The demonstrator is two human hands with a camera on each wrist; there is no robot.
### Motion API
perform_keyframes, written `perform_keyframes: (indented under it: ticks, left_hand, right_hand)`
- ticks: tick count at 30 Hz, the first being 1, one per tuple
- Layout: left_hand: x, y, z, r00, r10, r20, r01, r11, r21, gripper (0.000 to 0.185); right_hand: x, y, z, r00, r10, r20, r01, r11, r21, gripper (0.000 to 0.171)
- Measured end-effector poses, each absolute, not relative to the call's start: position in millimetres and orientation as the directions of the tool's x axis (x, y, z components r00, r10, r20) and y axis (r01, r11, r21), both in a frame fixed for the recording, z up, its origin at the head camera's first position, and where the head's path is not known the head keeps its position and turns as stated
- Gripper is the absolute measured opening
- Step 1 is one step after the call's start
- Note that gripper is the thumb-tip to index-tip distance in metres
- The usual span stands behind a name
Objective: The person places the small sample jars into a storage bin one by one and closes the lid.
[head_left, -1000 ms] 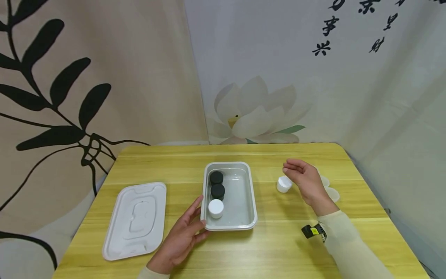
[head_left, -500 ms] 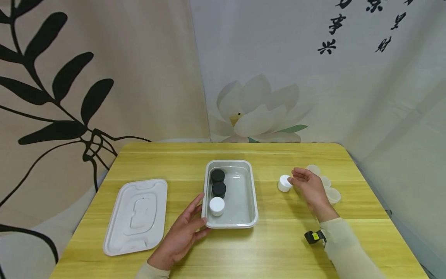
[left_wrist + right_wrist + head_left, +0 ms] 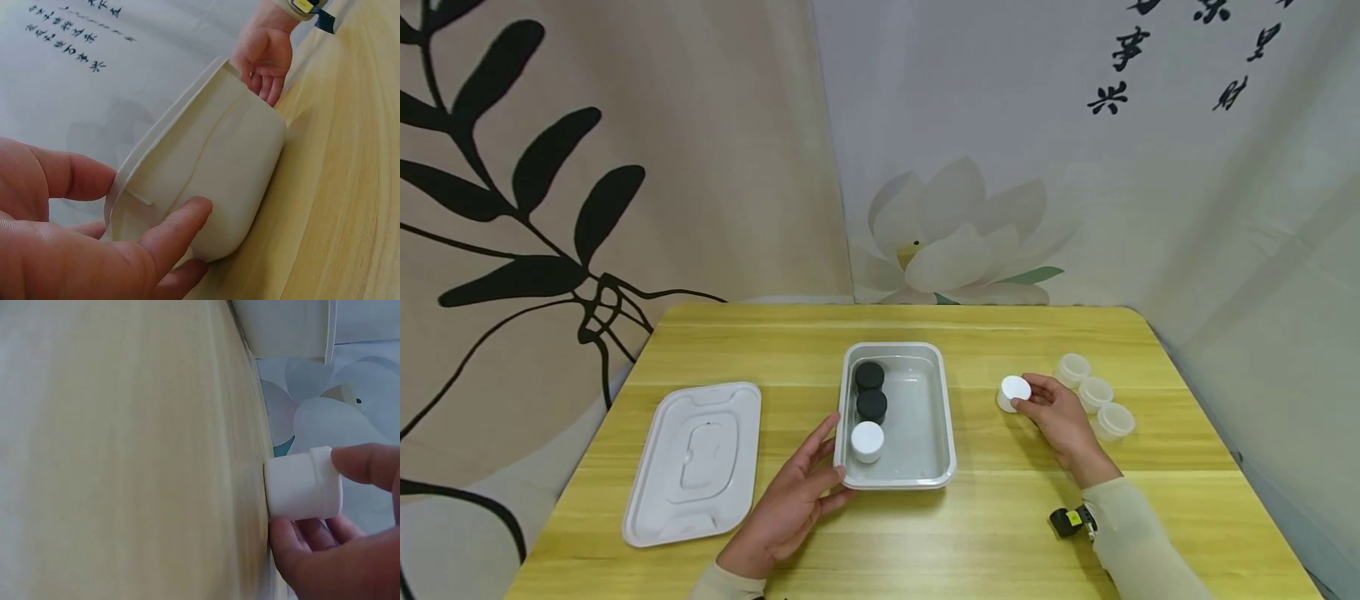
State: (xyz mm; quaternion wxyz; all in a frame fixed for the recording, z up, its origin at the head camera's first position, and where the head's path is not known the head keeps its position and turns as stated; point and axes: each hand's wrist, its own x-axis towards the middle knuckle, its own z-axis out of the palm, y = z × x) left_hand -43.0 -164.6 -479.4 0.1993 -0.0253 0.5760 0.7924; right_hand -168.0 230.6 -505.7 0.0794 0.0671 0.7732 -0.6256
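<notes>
Both arms wear pale cream long sleeves, the right sleeve reaching the wrist. A small black device with a yellow marking is strapped there. Both hands are bare.

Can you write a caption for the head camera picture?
Right hand grips a white jar; left hand steadies the tray.
</notes>
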Motion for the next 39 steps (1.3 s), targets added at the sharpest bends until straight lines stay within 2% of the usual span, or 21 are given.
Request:
perform_keyframes:
  ticks: [12,19,29,39]
  left_hand:
    - [-45.5,-165.1,-479.4,-0.923,0.286,-0.257,-0.331,-0.253,0.909,0.076]
    - [-46.4,-165.3,-478.0,-0.927,0.274,-0.255,-0.323,-0.241,0.915,0.074]
    - [-45.9,-164.6,-477.7,-0.927,0.261,-0.269,-0.331,-0.234,0.914,0.073]
    - [-46.2,-165.4,-477.5,-0.925,0.267,-0.269,-0.333,-0.234,0.914,0.073]
  right_hand:
    - [-169.1,226.5,-501.6,-0.981,0.003,-0.195,0.191,0.216,-0.957,0.061]
    - [-165.1,213.2,-481.1,-0.988,-0.036,-0.152,0.142,0.203,-0.969,0.059]
    - [-147.5,168.9,-433.4,-0.985,-0.156,-0.067,0.033,0.209,-0.977,0.053]
    - [-137.0,129.8,-417.3,-0.942,-0.334,-0.026,-0.033,0.168,-0.985,0.049]
